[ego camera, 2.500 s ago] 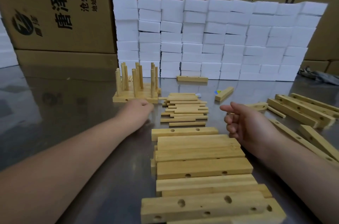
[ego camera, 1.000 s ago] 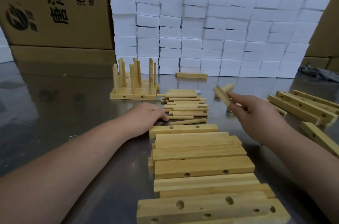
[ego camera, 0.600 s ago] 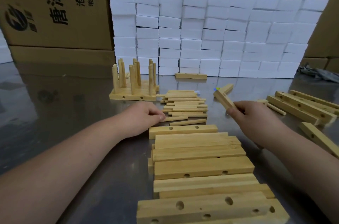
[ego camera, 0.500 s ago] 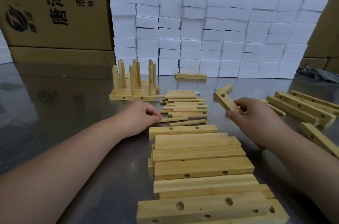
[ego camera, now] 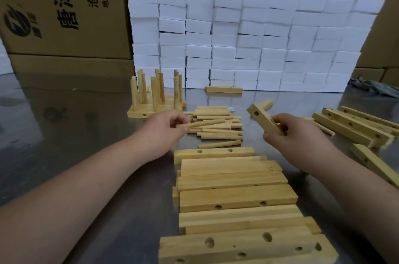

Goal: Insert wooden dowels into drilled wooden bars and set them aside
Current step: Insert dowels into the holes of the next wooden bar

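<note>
Work surface is being provided by a grey metal table top [ego camera: 64, 144]. It is glossy, and the boxes behind are being mirrored in it as dull brown patches. The rear is being closed off by large brown cardboard boxes [ego camera: 64, 15] (black printed characters, partly cropped), stacked in at least two tiers. In front of them, white foam blocks [ego camera: 248, 43] are being kept in neat columns on the table. Crumpled grey material [ego camera: 377, 88] is being left at the far right edge.
</note>
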Demonstrator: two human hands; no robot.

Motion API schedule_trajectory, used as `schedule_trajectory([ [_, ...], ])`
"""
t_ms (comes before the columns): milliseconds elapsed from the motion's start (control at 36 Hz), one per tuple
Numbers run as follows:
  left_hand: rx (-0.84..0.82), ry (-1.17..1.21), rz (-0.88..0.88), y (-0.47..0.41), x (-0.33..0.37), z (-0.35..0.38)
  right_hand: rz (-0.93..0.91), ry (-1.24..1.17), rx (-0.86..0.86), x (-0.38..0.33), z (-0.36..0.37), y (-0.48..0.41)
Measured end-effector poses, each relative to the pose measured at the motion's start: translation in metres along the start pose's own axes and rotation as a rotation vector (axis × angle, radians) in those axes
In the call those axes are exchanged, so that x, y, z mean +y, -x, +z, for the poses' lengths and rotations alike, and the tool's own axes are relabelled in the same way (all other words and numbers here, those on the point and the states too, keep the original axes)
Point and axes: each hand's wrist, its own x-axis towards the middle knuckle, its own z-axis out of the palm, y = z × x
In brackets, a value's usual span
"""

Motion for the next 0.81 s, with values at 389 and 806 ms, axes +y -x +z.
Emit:
schedule_trajectory([
  [389,-0.045,-0.013,0.166,0.021,0.032,0.006,-0.137,-0.282,-0.089,-0.012,-0.008,0.014],
  [806,0.036,0.027,0.263,0.028,0.036,0.009,-0.125,-0.442,-0.111,-0.028,-0.014,0.024],
])
